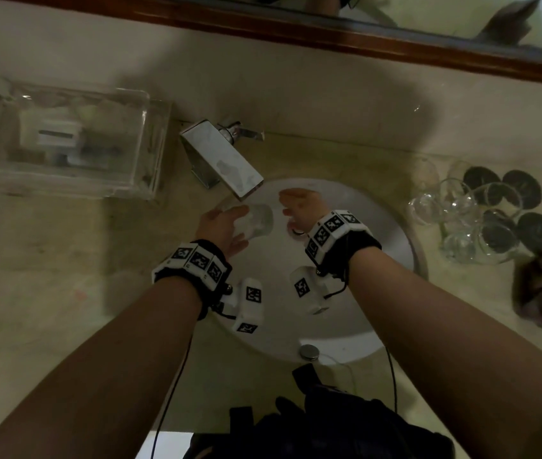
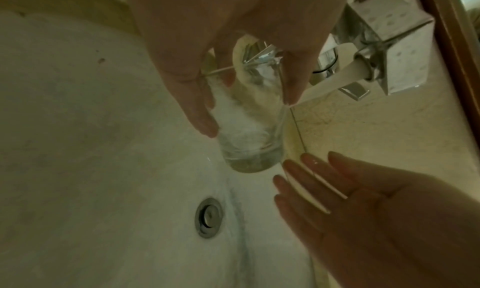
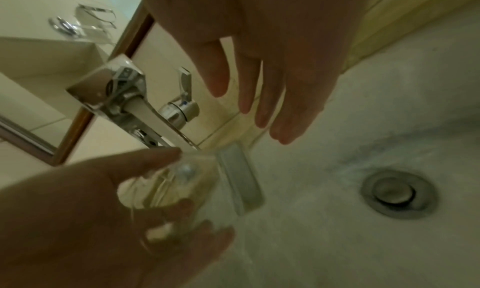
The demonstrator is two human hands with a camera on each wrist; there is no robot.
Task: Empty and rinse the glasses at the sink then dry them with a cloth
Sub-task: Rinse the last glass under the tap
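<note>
Head view: we hold a tumbler glass (image 1: 258,221) in our left hand (image 1: 221,228) over the sink (image 1: 392,233), under the spout of the faucet (image 1: 221,160); our right hand (image 1: 299,207) hovers just beside it, fingers straight and holding nothing. Further glasses (image 1: 455,207) stand on the counter to the right, with a dark cloth (image 1: 541,286) near them. Left wrist view: fingers (image 2: 192,99) and thumb curl round the glass (image 2: 249,132), long axis tilted, base toward the basin and the drain (image 2: 209,217); a little water lies in the base, water runs in from the spout. The right hand (image 2: 350,192) lies flat and open, fingertips near the base but apart from it. Right wrist view: the glass (image 3: 168,181) sits pinched in the left hand (image 3: 78,220), below and left of the open right hand (image 3: 272,77). Judgement: rinsing in progress; the left hand has the glass, and the right, nearest its base end, would reach left to take or rub it.
</note>
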